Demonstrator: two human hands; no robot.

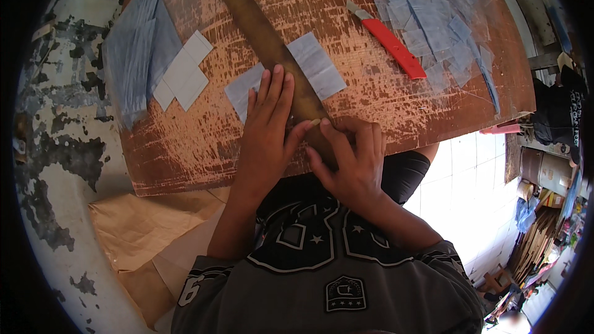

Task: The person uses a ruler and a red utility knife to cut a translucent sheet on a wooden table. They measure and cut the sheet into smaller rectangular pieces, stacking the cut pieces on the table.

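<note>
A long brown ruler [253,23] lies slantwise over a small pale grey-blue sheet [317,65], which shows on both sides of it. My left hand [267,124] rests flat, its stretched fingers on the ruler's left edge and the sheet. Its thumb reaches across the ruler toward my right hand [356,162]. That hand grips the ruler's near end, thumb on one edge and bent fingers at the other. A red utility knife [394,48] lies to the right, its tip pointing away from me. White cut pieces of card or paper [187,78] lie to the left.
All this is on a worn brown board [179,154]. Clear bluish plastic sheets [132,62] are stacked at the far left, and many loose cut plastic pieces [427,21] pile up at the far right. Brown paper [133,222] lies below the board's left side. A peeling wall [62,111] stands left.
</note>
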